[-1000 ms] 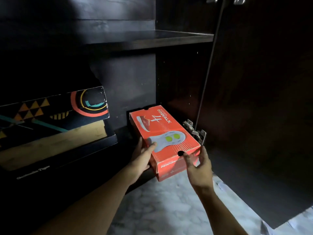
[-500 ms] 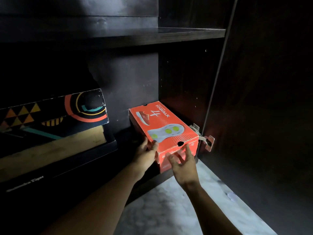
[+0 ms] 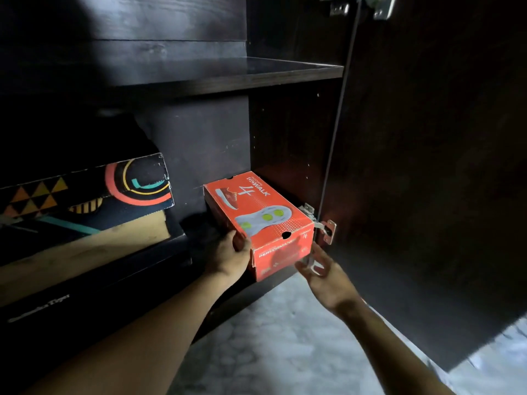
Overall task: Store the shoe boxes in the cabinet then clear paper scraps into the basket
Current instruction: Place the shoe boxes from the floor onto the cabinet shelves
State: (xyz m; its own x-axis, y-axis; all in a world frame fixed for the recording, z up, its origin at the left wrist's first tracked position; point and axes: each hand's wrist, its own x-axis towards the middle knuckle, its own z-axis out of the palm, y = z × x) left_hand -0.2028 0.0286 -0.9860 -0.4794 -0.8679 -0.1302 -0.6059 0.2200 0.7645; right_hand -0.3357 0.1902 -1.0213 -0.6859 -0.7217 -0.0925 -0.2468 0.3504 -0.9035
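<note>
Marble-patterned floor (image 3: 285,346) lay pale beneath both forearms. Since half a second before, the right hand (image 3: 325,273) had slid off the front face of the orange shoe box (image 3: 258,220) and now hovered just beside its lower right corner, fingers spread and blurred, gripping nothing. The left hand (image 3: 228,256) stayed pressed against the box's near left corner, thumb on the lid edge and fingers wrapped around the side, holding it. The box itself sat a little deeper than before, resting on the bottom board of the dark cabinet (image 3: 199,81), directly ahead of the left hand and up and left of the right. A metal hinge (image 3: 325,228) showed just beyond the right hand's fingertips, beside the box's right edge, on the open door (image 3: 427,166). Left of the left hand, a black box with coloured triangles and rings (image 3: 85,195) lay on another dark box in the neighbouring bay. Above the orange box, a shelf (image 3: 271,71) spanned the cabinet.
</note>
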